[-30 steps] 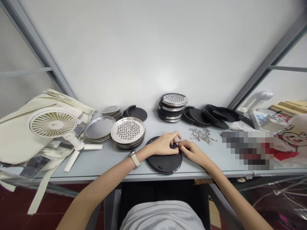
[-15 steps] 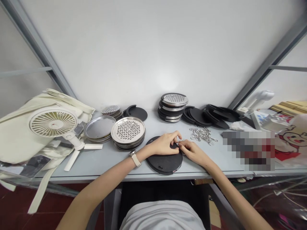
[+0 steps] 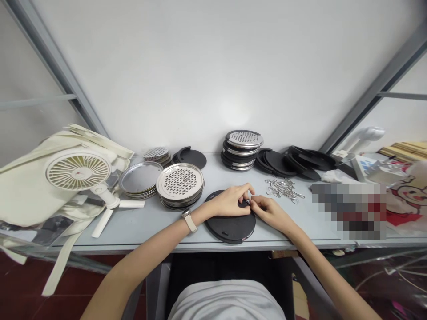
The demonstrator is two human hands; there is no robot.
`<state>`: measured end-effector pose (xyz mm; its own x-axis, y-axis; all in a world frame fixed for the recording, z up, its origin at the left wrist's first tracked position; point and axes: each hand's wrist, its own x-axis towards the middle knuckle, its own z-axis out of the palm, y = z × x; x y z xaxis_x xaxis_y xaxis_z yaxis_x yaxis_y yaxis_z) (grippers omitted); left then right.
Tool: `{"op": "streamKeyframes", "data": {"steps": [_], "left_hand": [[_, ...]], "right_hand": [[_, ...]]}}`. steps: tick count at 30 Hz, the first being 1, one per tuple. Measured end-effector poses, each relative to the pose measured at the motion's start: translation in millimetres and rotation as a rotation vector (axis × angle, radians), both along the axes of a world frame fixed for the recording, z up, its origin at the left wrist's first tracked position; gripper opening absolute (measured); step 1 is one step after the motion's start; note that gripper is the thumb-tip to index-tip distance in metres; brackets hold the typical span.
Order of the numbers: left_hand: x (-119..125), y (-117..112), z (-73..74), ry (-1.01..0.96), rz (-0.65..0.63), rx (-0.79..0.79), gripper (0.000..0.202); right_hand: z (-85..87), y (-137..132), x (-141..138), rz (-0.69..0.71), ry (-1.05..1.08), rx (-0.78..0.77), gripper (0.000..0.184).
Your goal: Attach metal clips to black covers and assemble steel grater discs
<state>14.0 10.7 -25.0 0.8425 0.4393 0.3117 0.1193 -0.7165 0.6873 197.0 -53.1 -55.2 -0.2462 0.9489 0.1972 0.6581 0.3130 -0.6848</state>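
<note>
So the black disc (image 3: 230,229) is lying flat on the surface (image 3: 176,231), close to the front edge, right in front of the person, and the fiddly bit is up at its far right rim. The left hand (image 3: 231,200) lies across the top of it, thumb and bent fingers apart with a bit of black showing in the gap; the right hand (image 3: 270,213) has its fingertips pinched together at the rim, seemingly on a small shiny piece (image 3: 248,201), though it's too tiny and covered up to tell what it is. Hands are nearly meeting there. My two cents: let the left palm do the holding down so the disc can't spin, and leave the fine work to the right fingertips. Small pinch, close to the rim, gentle pressure, since a thin bit of metal would probably slip or flick away if you force it. I'd also shift the bent left fingers slightly if they block your view of the contact spot. Forearms low is a good call for steadiness imo. And watch the right elbow side: the loose pile of metal clips (image 3: 283,189) sits just beyond that hand, easy to brush if you reach carelessly.
</note>
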Motion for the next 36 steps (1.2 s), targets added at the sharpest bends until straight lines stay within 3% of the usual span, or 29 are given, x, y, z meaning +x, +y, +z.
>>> {"op": "streamKeyframes", "data": {"steps": [36], "left_hand": [[0.8,-1.3,2.6,0.002,0.009,0.016,0.037]], "right_hand": [[3.0,-1.2,-1.5,0.003,-0.001,-0.038,0.032]]}}
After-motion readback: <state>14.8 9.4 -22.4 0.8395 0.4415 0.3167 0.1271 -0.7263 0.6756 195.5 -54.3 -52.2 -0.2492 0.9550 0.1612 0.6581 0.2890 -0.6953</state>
